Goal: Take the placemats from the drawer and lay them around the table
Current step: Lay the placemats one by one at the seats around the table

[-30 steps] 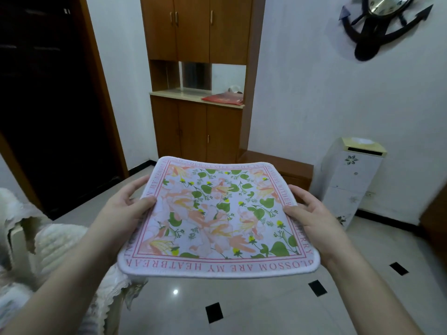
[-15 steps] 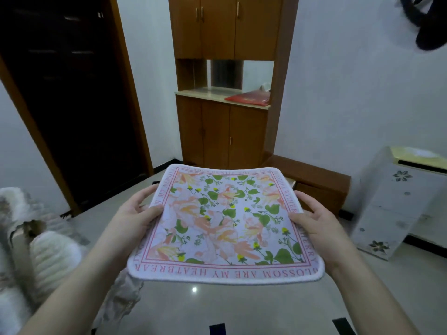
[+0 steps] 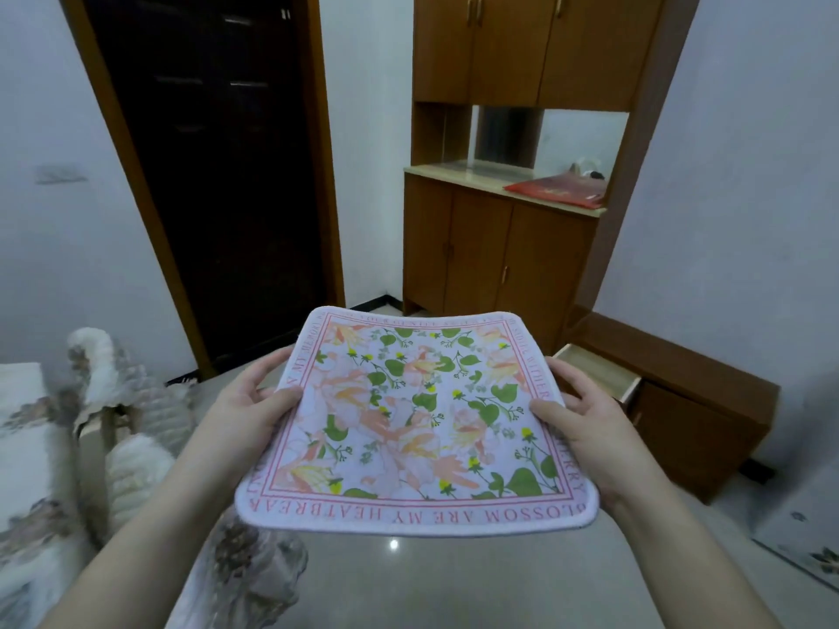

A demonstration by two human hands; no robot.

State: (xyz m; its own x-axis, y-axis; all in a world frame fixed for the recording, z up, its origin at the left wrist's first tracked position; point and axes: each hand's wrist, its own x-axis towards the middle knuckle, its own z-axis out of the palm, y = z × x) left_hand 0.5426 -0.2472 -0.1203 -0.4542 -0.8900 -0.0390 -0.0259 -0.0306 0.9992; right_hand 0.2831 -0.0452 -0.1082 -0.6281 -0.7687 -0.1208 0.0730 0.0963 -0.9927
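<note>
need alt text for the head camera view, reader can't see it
Two hands hold a floral placemat flat in front of the person, the left hand gripping its left edge and the right hand its right edge. Behind it, a low wooden cabinet's drawer stands open, beside a tall wooden cupboard and a dark doorway.

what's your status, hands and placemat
Left hand and right hand grip placemat by its sides, level, midair. Drawer open behind. Nothing blocking.
</note>
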